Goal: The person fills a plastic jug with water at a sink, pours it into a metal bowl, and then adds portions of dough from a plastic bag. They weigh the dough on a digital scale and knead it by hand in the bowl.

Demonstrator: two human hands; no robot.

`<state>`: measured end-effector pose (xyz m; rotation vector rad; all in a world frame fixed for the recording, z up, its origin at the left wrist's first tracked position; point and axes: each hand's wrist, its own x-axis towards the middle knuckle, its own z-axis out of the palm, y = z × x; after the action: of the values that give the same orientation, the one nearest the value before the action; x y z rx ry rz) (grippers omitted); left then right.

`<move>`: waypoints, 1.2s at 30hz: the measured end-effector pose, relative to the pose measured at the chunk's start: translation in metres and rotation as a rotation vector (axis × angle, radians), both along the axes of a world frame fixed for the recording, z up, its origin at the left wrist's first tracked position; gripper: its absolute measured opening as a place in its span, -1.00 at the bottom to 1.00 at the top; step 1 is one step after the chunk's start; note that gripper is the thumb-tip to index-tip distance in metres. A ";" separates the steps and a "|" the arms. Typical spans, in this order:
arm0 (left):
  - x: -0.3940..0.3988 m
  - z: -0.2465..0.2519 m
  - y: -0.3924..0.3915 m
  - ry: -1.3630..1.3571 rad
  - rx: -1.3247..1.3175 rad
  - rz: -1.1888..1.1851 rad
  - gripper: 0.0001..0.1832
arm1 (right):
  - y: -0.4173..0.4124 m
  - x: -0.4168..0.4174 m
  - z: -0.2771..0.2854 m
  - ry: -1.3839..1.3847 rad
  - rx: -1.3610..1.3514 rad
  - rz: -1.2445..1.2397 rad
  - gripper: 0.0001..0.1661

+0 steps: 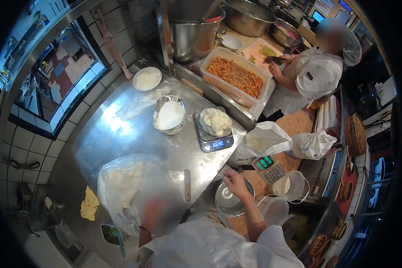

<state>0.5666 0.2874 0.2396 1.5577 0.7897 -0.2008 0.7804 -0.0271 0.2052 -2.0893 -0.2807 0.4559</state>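
Note:
My right hand (235, 183) is over a round steel bowl (228, 201) beside the steel table's edge, its fingers curled; whether they pinch something is unclear. My left hand (150, 212) is largely blurred, at a clear plastic bag of pale dough (127, 187). A dough scraper (187, 186) lies flat to the right of the bag. On a digital kitchen scale (217, 144) rests a lump of pale dough (215, 122). Left of the scale, a bowl (170, 115) holds white powder. A white dish (147, 79) with pale contents is farther back.
A tub of orange-red filling (236, 77) stands beyond the steel ledge (217, 97). A co-worker (316, 72) holds a knife at a cutting board (259, 53). A yellow cloth (89, 203) and a small container with a green utensil (112, 234) lie left. Buckets (274, 209) stand right.

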 end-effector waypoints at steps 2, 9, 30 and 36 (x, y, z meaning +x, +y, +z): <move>-0.015 -0.025 0.011 -0.021 -0.059 0.023 -0.61 | 0.006 -0.006 -0.002 -0.002 -0.037 0.026 -0.72; -0.064 -0.103 0.051 -0.387 -0.995 0.616 -0.68 | 0.052 -0.021 -0.007 -0.160 -0.096 0.220 -0.64; -0.087 -0.053 0.087 -0.050 1.103 0.794 -0.37 | 0.154 -0.050 -0.012 -0.113 -0.343 0.188 0.12; -0.091 -0.067 0.117 -0.054 0.896 0.885 -0.38 | 0.141 -0.053 -0.056 -0.215 -0.183 0.136 -0.07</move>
<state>0.4753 0.4049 0.1721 1.8218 1.5660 0.9540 0.7278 0.1139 0.1487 -2.3109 -0.5262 0.3472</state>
